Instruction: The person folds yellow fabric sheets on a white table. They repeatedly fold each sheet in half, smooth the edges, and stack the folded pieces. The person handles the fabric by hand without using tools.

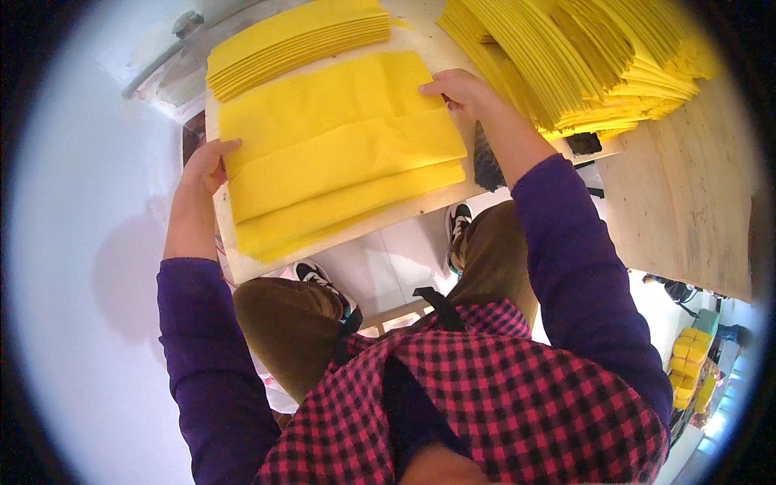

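A wide yellow sheet [331, 133], which looks like thin paper or cloth, lies over other yellow sheets on the table in front of me. My left hand [212, 168] pinches its left edge, thumb on top and the other fingers partly hidden. At the far right corner, my right hand [457, 87] grips the same sheet between thumb and fingers. Folded layers of yellow sheets [356, 198] show beneath its near edge. Just beyond it sits a neat stack of folded yellow sheets [299, 44].
Large fanned piles of yellow sheets [558, 65] cover the table's far right. A dark object [487, 158] lies by my right forearm. The pale wooden tabletop [687, 178] extends right. A white wall [89, 202] stands at left. Yellow bundles [687, 364] sit at lower right.
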`<state>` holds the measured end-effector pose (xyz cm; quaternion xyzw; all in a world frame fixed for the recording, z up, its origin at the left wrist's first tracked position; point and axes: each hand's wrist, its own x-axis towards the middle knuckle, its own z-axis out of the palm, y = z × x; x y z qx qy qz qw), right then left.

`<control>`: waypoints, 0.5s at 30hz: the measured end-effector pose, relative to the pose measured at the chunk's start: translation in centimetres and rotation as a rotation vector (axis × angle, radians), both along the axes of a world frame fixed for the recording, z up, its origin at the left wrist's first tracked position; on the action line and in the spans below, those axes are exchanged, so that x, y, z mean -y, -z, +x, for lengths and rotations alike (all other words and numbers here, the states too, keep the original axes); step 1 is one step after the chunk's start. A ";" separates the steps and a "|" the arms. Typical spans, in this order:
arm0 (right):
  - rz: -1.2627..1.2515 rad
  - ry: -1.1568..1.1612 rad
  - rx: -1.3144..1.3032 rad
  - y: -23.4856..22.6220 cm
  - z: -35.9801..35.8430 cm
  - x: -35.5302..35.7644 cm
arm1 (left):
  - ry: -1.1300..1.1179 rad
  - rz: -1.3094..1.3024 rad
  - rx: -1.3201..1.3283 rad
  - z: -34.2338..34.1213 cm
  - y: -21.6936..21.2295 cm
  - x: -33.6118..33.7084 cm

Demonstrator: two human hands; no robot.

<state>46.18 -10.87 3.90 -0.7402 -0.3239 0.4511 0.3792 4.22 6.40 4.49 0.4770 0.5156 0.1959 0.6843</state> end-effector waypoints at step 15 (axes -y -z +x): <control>-0.052 -0.169 0.077 -2.1 1.5 -2.4 | 0.035 0.194 0.023 -0.7 -0.4 0.5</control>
